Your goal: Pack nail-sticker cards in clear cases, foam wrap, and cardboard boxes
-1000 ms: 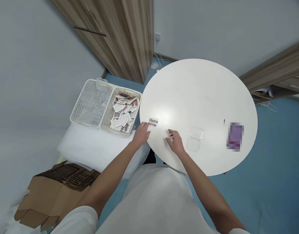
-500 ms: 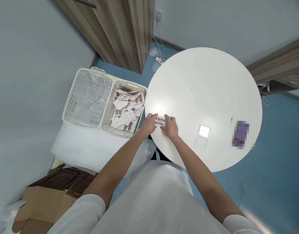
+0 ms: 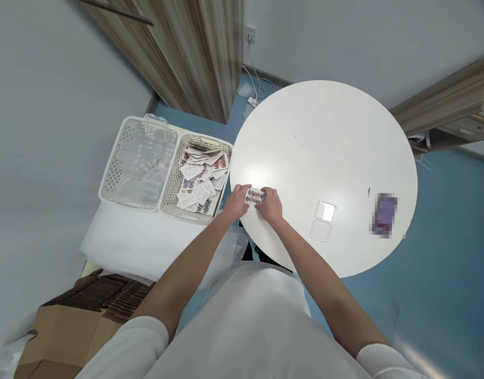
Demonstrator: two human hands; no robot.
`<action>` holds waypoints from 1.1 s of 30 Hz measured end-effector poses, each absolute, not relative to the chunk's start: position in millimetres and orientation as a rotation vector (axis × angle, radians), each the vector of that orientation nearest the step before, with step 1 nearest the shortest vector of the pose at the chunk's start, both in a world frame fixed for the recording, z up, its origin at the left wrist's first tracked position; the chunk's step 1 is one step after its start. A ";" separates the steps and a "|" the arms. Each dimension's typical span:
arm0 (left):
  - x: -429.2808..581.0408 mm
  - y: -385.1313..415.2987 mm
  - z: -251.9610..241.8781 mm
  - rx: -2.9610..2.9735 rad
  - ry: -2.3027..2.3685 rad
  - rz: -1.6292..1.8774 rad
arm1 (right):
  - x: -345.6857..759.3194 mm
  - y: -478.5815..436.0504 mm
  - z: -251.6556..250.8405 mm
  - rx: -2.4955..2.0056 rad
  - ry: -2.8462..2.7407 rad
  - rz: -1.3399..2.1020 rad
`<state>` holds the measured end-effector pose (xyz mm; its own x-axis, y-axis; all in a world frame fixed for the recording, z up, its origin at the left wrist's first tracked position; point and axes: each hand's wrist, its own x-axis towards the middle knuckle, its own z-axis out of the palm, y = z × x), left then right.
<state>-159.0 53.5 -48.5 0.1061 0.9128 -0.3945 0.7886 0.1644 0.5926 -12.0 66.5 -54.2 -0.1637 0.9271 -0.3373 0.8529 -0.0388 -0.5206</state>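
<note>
A small card of coloured press-on nails is held over the near left edge of the round white table. My left hand pinches its left end and my right hand pinches its right end, fingers closed on it. An open clear plastic case lies on the table to the right of my hands.
Left of the table stand two white baskets: one with clear plastic cases, one with several nail cards. They rest on white foam sheets. An open cardboard box sits near left. A purple blurred object lies at the table's right.
My right hand moved left from beside the clear case to the card. Both hands now hold the card, lifted slightly off the table. The view shifted a little.
</note>
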 end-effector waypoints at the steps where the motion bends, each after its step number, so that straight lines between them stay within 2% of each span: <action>1: -158.6 51.8 -49.4 1.651 1.693 0.237 | -11.4 64.8 -54.2 -1.923 -2.097 0.981; 9: -140.0 20.4 -49.3 1.696 1.574 0.531 | 16.7 46.4 -48.9 -1.673 -1.992 1.189; 17: -67.8 -7.3 -31.8 1.746 1.473 0.647 | 109.6 13.1 -20.9 -1.492 -2.039 1.207; 25: 21.7 -18.8 -37.9 1.812 1.382 0.506 | 204.7 -25.4 -30.5 -1.599 -1.988 1.124; 33: 53.8 -4.2 -44.1 1.885 1.422 0.311 | 242.3 -20.2 -52.6 -1.666 -1.920 1.148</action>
<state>53.8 -4.2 -44.1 0.3556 0.9051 -0.2330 0.7251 -0.1098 0.6799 242.3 -20.2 -52.6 -0.2469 0.9391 -0.2391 0.6548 -0.0202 -0.7556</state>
